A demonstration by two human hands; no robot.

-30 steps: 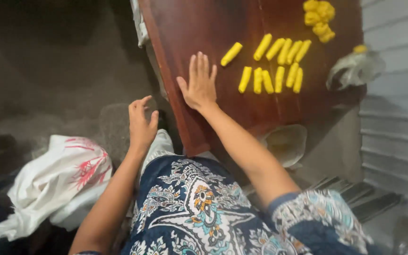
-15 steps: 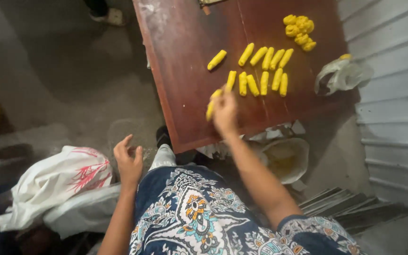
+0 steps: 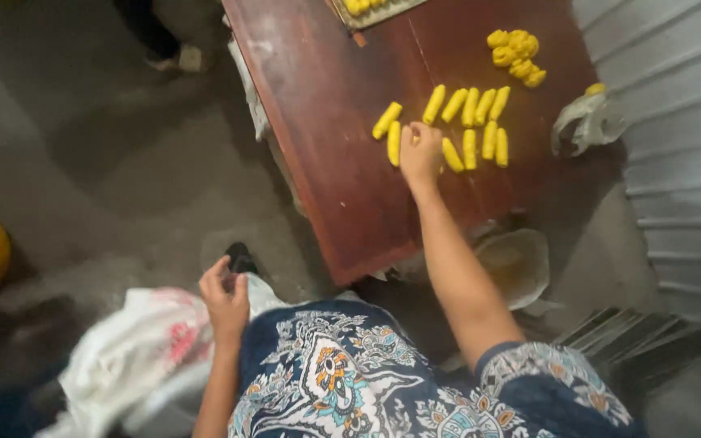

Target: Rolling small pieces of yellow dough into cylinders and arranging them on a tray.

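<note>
Yellow dough sticks (image 3: 464,122), reddish-brown wooden table (image 3: 342,162), navy floral-patterned dress (image 3: 342,381) (white, orange accents), white cloth (image 3: 139,357) with pink print

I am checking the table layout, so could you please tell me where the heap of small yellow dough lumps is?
In the head view, the heap of small yellow dough lumps sits at the far right of the dark red wooden table, beyond the rows of yellow dough sticks.

Right hand (image 3: 420,151) touches yellow dough rolls (image 3: 470,130) on table (image 3: 342,146)

Dark reddish wood counter (image 3: 342,162), smooth with dull sheen. Matt, soft-looking yellow dough sticks (image 3: 464,122). Crinkled translucent plastic bag (image 3: 590,122). Rough grey concrete floor (image 3: 139,162). Patterned cloth garment (image 3: 342,381). White cloth bundle (image 3: 135,349).
</note>
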